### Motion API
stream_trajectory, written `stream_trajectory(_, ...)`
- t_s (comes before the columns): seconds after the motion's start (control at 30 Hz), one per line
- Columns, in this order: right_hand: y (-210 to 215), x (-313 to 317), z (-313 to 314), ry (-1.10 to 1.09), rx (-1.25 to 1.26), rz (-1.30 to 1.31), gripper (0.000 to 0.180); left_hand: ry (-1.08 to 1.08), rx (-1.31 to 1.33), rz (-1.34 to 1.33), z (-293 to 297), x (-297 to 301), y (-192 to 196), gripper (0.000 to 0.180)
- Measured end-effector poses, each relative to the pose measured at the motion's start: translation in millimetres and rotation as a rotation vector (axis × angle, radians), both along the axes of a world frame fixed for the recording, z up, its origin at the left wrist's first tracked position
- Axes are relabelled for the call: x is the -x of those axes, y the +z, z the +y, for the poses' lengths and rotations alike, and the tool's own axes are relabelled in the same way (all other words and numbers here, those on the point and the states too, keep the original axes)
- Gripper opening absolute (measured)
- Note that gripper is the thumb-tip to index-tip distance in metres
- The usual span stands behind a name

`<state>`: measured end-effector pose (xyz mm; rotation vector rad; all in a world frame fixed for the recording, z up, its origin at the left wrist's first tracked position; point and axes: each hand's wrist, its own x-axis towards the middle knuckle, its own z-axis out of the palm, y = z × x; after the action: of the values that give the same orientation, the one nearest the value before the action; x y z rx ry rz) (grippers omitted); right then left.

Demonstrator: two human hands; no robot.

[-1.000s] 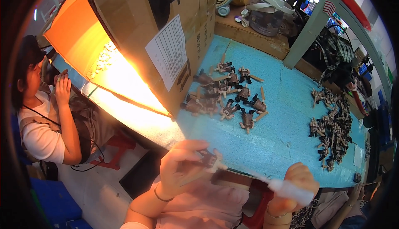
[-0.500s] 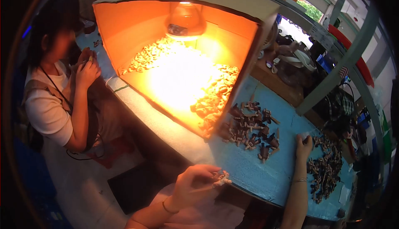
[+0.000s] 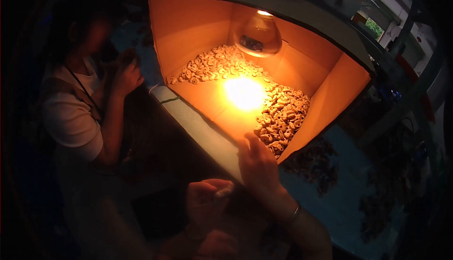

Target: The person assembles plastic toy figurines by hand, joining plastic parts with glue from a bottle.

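In dim light near the bottom middle, my left hand (image 3: 207, 201) is closed in a pinch on a small pale figurine (image 3: 223, 190). Its details are too dark to make out now. My right hand (image 3: 260, 163) reaches over the front edge of a lamp-lit cardboard box (image 3: 193, 24). The fingers stretch toward the near end of a pile of small ring-like tan parts (image 3: 285, 114), and I see nothing held in them. The fingertips are partly hidden, so whether they touch the parts I cannot tell.
A glowing heat lamp (image 3: 258, 36) hangs inside the box, above a second heap of tan parts (image 3: 217, 64). Dark figurines (image 3: 316, 163) lie on the blue table (image 3: 349, 213) right of the box. At the left sits another person (image 3: 75, 118), hands raised together.
My right hand has moved left from the dark pile on the table to the box front. My left hand has shifted slightly left, still holding the figurine. The view has swung left and darkened.
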<state>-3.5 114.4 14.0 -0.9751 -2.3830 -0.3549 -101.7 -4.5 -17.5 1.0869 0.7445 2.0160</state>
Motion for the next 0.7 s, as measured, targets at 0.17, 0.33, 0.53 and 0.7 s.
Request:
stream_trajectory(0.17,-37,4,72,-0.600,-0.120,-0.260,0.009,-0.039,0.031,-0.062,-8,16,-9,0.032)
stream_trajectory(0.33,-39,14,80,-0.537,-0.134,-0.253,0.006,-0.059,0.037,-0.116,-11,34,-15,0.032)
stream_trajectory(0.53,9,25,38,-0.165,-0.057,0.084,0.011,-0.071,0.037,-0.087,-6,33,-13,0.031)
stream_trajectory(0.7,26,-13,-33,0.172,0.374,0.465,0.017,-0.104,0.090,-0.092,-11,25,-8,0.029)
